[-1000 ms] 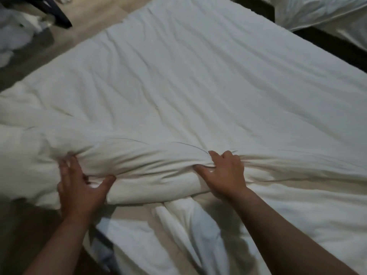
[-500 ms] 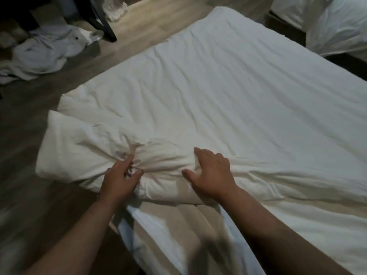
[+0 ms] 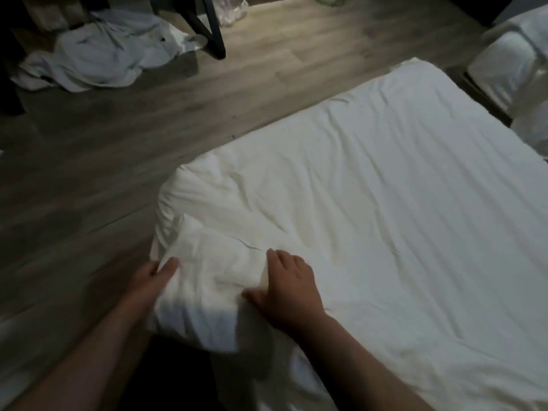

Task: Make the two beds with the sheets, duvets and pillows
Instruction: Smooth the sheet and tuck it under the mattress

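A white duvet (image 3: pixel 370 209) lies spread over the bed, wrinkled, its near left corner bunched and hanging over the bed's edge. My left hand (image 3: pixel 149 281) grips that corner from the left side, thumb on top and fingers hidden beneath the fabric. About a hand's width to the right, my right hand (image 3: pixel 289 289) rests on the duvet with its fingers stretched forward and the thumb spread toward the left. Below the hands the bed's side falls into dark shadow.
Wooden floor (image 3: pixel 98 179) runs along the bed's left side. A crumpled heap of white linen (image 3: pixel 98 57) lies on it at the far left, beside dark furniture legs (image 3: pixel 213 34). The second bed (image 3: pixel 510 66), with white bedding, stands at the upper right.
Both hands have moved left along the duvet's near edge to its left corner. The long fold is gone. My right hand has let go and now lies flat.
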Tool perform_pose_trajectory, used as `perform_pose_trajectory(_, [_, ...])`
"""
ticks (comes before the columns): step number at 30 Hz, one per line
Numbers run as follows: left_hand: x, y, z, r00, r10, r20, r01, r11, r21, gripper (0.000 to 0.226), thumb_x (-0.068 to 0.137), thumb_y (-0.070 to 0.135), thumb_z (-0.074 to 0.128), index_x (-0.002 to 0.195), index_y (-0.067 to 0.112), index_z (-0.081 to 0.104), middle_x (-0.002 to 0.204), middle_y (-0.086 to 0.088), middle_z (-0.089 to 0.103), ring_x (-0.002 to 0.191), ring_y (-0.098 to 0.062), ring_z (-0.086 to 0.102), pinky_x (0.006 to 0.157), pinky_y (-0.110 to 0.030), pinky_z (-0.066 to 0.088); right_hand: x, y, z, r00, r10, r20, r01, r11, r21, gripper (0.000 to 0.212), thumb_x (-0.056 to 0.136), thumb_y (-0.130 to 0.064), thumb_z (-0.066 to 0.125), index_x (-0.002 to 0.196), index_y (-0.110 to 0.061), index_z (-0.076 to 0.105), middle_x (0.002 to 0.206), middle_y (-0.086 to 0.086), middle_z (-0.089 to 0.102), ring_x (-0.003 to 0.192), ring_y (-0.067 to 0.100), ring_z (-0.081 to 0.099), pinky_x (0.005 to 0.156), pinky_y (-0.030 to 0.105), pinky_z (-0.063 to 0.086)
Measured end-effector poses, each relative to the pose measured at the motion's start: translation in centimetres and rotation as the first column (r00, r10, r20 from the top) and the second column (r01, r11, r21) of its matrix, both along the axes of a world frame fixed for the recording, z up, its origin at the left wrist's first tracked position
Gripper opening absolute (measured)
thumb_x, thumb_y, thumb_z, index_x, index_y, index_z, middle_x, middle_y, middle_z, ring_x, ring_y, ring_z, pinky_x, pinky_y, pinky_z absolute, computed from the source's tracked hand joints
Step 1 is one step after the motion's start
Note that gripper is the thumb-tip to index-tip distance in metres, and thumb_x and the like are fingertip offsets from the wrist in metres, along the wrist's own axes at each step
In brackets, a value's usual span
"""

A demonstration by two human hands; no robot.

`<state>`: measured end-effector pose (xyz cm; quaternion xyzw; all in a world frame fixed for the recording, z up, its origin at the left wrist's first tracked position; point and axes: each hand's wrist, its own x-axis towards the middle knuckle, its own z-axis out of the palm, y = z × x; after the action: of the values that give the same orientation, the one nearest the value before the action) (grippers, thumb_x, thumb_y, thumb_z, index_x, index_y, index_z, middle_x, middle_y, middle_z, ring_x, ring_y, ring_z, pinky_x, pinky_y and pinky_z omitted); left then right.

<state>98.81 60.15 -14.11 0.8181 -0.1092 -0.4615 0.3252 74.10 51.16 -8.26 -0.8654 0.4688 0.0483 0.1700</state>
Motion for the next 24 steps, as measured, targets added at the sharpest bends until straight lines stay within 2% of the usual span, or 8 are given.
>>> perform_pose_trajectory(3, [1.2,-0.4,0.7,0.96,-0.172,-0.223,0.173,0.985,-0.012,0.024,0.089,0.035,0.07,0.084,0.013,0.065,0.07,0.004,0.073,0.085,-0.023,0.067,0.074,-0.03,0.046,4.5,-0.8,-1.8,0.999,0.033,0.002,-0.033,0.998,-0.046,0.034,0.078,-0.053,0.063,0.085,-0.02,0.06,0.08,0.002,0.061,0.072,0.029,0.058,0.063,0.033,0.04])
perform_pose_trajectory(7, [3.7,-1.8,2.0,0.874,-0.316,-0.368,0.272,0.948,-0.167,0.088,0.032,0.072,0.086,0.089,0.007,0.069,0.081,-0.003,0.076,0.076,-0.02,0.073,0.066,-0.029,0.054,5.8,-4.2,-1.1,0.978,-0.136,0.158,0.14,0.99,-0.018,0.024,0.092,-0.035,0.056,0.076,-0.019,0.051,0.072,0.005,0.058,0.067,0.03,0.055,0.059,0.034,0.036])
perform_pose_trajectory(10, [5.2,-3.9,2.8,0.816,-0.548,-0.185,0.512,0.833,-0.21,0.06,0.059,0.069,0.079,0.084,0.016,0.065,0.074,0.009,0.073,0.071,-0.009,0.066,0.064,-0.022,0.05,3.8,-9.5,1.3,0.872,-0.392,0.292,0.424,0.904,-0.054,0.024,0.098,-0.03,0.055,0.08,-0.014,0.055,0.08,0.009,0.061,0.078,0.033,0.056,0.068,0.039,0.041])
perform_pose_trajectory(13, [6.4,-6.1,2.9,0.482,-0.858,0.177,0.865,0.498,0.059,0.108,0.034,0.099,0.055,0.114,0.027,0.061,0.113,0.012,0.065,0.107,-0.012,0.061,0.091,-0.027,0.047,1.0,-16.6,3.3,0.772,-0.529,0.352,0.591,0.801,-0.094,0.032,0.098,-0.029,0.053,0.07,-0.015,0.046,0.071,0.008,0.056,0.073,0.034,0.054,0.063,0.041,0.039])
perform_pose_trajectory(15, [6.8,-7.4,1.9,0.369,-0.869,0.329,0.868,0.449,0.212,0.102,0.039,0.089,0.049,0.124,0.032,0.058,0.12,0.011,0.063,0.119,-0.018,0.056,0.101,-0.028,0.038,-0.2,-20.7,3.8,0.758,-0.564,0.328,0.624,0.773,-0.115,0.036,0.098,-0.029,0.05,0.066,-0.015,0.04,0.066,0.006,0.051,0.07,0.034,0.052,0.06,0.042,0.041])
perform_pose_trajectory(19, [7.2,-12.1,3.1,0.739,-0.604,0.299,0.648,0.758,-0.072,0.038,0.08,0.057,0.065,0.088,0.02,0.071,0.086,-0.002,0.072,0.092,-0.028,0.067,0.071,-0.032,0.046,-1.2,-25.9,2.9,0.759,-0.582,0.292,0.642,0.743,-0.189,0.033,0.098,-0.029,0.048,0.069,-0.014,0.043,0.073,0.008,0.054,0.074,0.035,0.052,0.065,0.042,0.042])
perform_pose_trajectory(22, [7.8,-17.6,5.9,0.685,-0.53,0.5,0.646,0.759,-0.082,0.05,0.08,0.063,0.046,0.099,0.023,0.071,0.103,-0.011,0.071,0.098,-0.032,0.066,0.079,-0.037,0.048,-0.5,-28.7,2.6,0.69,-0.673,0.265,0.718,0.684,-0.133,0.026,0.098,-0.028,0.045,0.079,-0.012,0.051,0.086,0.014,0.058,0.086,0.039,0.056,0.073,0.043,0.046])
perform_pose_trajectory(24, [7.9,-22.4,8.2,0.609,-0.514,0.605,0.678,0.732,-0.061,0.055,0.081,0.061,0.041,0.101,0.018,0.068,0.11,-0.015,0.069,0.101,-0.036,0.063,0.081,-0.039,0.047,0.4,-28.7,2.9,0.693,-0.677,0.247,0.712,0.697,-0.088,0.025,0.099,-0.029,0.047,0.105,-0.011,0.063,0.11,0.018,0.061,0.105,0.041,0.056,0.09,0.044,0.045])
